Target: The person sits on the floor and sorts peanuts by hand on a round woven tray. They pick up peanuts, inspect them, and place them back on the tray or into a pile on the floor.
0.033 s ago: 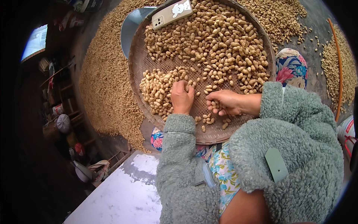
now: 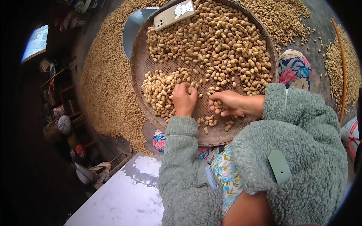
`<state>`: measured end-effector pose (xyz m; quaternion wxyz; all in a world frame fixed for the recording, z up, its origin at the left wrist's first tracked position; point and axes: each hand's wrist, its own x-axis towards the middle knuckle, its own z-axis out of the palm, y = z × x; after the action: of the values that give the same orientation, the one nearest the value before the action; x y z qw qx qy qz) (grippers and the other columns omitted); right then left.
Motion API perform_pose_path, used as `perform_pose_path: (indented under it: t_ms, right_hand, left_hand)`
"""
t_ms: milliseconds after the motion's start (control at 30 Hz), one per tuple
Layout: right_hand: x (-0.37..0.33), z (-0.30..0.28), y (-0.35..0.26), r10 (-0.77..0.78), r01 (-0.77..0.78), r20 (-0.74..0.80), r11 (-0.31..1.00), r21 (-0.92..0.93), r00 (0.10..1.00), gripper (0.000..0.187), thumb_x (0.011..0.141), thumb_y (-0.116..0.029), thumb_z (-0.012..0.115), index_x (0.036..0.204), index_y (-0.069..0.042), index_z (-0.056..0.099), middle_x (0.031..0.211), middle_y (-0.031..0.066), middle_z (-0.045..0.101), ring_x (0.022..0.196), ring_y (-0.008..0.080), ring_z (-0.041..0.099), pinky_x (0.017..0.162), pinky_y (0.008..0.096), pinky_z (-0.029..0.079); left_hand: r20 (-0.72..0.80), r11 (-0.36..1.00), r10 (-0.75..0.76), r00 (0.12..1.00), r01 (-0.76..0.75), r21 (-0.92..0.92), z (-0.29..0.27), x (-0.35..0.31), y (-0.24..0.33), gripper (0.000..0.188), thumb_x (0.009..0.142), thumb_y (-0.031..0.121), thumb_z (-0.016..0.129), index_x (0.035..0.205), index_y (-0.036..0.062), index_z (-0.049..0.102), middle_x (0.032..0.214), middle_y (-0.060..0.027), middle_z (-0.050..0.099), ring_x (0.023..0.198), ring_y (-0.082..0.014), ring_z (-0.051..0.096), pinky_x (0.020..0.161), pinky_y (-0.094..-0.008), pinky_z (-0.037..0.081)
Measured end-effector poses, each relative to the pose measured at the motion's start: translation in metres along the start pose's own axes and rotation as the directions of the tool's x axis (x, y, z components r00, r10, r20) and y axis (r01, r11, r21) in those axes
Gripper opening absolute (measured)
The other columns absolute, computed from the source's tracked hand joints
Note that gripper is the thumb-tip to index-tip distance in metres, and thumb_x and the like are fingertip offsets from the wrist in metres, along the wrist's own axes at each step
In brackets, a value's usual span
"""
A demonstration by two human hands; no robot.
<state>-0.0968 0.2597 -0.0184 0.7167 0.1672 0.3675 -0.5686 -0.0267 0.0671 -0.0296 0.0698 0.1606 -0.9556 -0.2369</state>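
A round woven bamboo tray point(image 2: 211, 142) lies across my lap, full of unshelled peanuts. At the edge of the smaller, paler peanut pile point(image 2: 156, 88), my left hand point(image 2: 184, 101) is closed, with a peanut point(image 2: 191, 87) showing between thumb and fingers. To its right, my right hand point(image 2: 234, 104) curls palm inward around a few peanuts point(image 2: 217, 105), its fingertips partly hiding them. A larger heap of browner peanuts point(image 2: 233, 41) covers the far and right parts of the tray. Several loose peanuts point(image 2: 209, 120) sit on the weave below my hands.
A phone in a beige case point(image 2: 174, 15) rests at the tray's far left rim. Beside that rim is a grey-blue scoop-like pan point(image 2: 132, 34). Peanuts spread over the floor left point(image 2: 109, 83), far right and right, where an orange-brown curved rod point(image 2: 342, 71) lies. A white-topped surface point(image 2: 120, 196) is at lower left.
My left fingers have shifted slightly, and the peanut between them shows more clearly. My right hand stays in place around its peanuts.
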Motion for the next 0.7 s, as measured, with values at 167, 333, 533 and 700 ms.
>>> perform_pose_path:
  t_ms: [167,333,533,700]
  right_hand:
    - [-0.006,0.000,-0.008,-0.083,0.091,-0.051,0.975,0.201,0.995,0.027,0.097,-0.032,0.044,0.102,-0.012,0.062,0.092,0.0026,0.065,0.083,0.0131,0.063,0.073,0.0312,0.055]
    - [-0.001,-0.001,-0.006,-0.058,0.040,0.101,0.984,0.174,0.993,0.023,0.095,-0.030,0.049,0.096,-0.011,0.062,0.087,0.0001,0.065,0.078,0.0124,0.066,0.066,0.0293,0.058]
    - [0.004,-0.003,0.000,-0.008,-0.010,0.127,0.990,0.140,0.992,0.021,0.094,-0.026,0.051,0.093,-0.008,0.062,0.081,0.0014,0.066,0.068,0.0121,0.065,0.060,0.0267,0.057]
    - [-0.007,-0.001,-0.006,0.022,-0.034,0.108,0.993,0.113,0.994,0.020,0.094,-0.024,0.053,0.091,-0.007,0.062,0.079,0.0017,0.066,0.065,0.0100,0.064,0.055,0.0242,0.055]
  left_hand:
    - [0.283,0.880,-0.110,0.953,0.226,-0.418,-0.029,-0.006,0.033,0.020,0.080,0.015,0.068,0.092,-0.0005,0.066,0.081,-0.0068,0.060,0.068,-0.0134,0.057,0.059,-0.0270,0.049]
    - [-0.007,0.936,-0.100,0.995,0.096,0.339,-0.019,0.007,0.019,0.059,0.078,0.010,0.061,0.131,-0.0061,0.042,0.119,-0.0229,0.048,0.107,-0.0362,0.052,0.093,-0.0440,0.046]
    - [0.070,0.968,0.044,0.997,-0.060,0.242,0.009,0.006,0.011,0.056,0.075,0.002,0.057,0.129,-0.0065,0.045,0.111,-0.0196,0.052,0.109,-0.0307,0.051,0.094,-0.0412,0.046]
    - [0.020,0.972,0.016,1.000,-0.011,-0.236,-0.013,0.008,0.033,0.029,0.078,-0.003,0.057,0.107,-0.0030,0.064,0.084,-0.0124,0.061,0.071,-0.0203,0.061,0.060,-0.0312,0.054]
